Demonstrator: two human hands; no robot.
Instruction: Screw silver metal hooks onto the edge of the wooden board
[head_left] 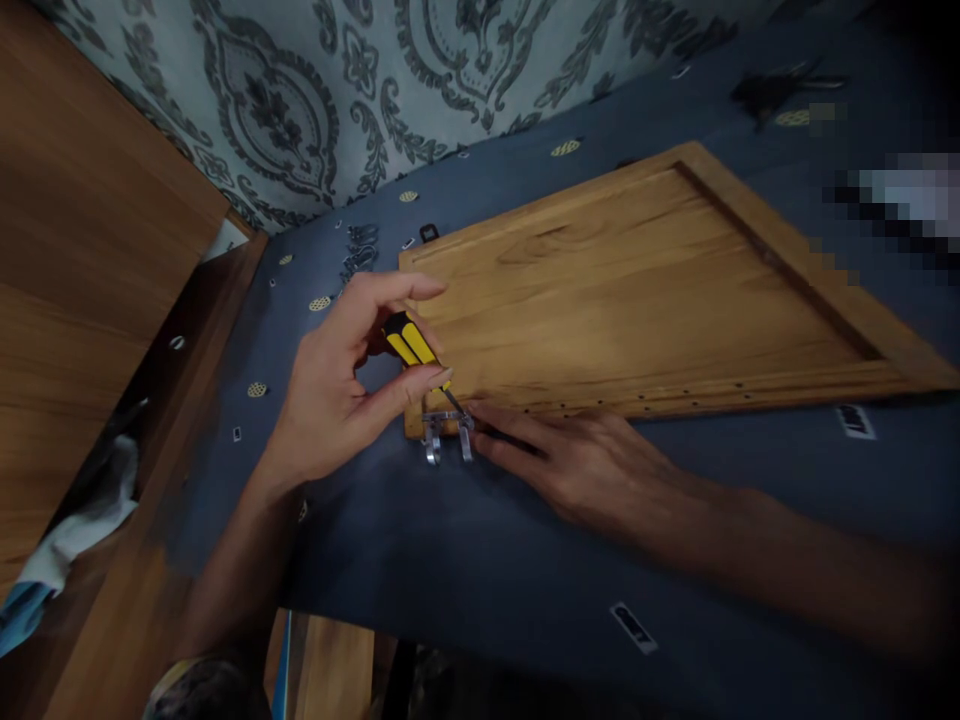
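A yellow-and-black screwdriver is tilted in my left hand, its handle pinched between thumb and fingers. Its shaft points down at a metal double hook on the near left corner of a wooden board. My right hand comes from the right, with fingertips closed about the right end of the double hook and the board's edge. The screwdriver's tip is at the hook's plate, but whether it sits in a screw is too small to tell. Small dark holes run along the board's near edge.
More metal hooks lie in a pile beyond my left hand on the dark blue patterned cloth. A dark object lies at the far right. Patterned wall covering rises behind, and a wooden cabinet stands at left.
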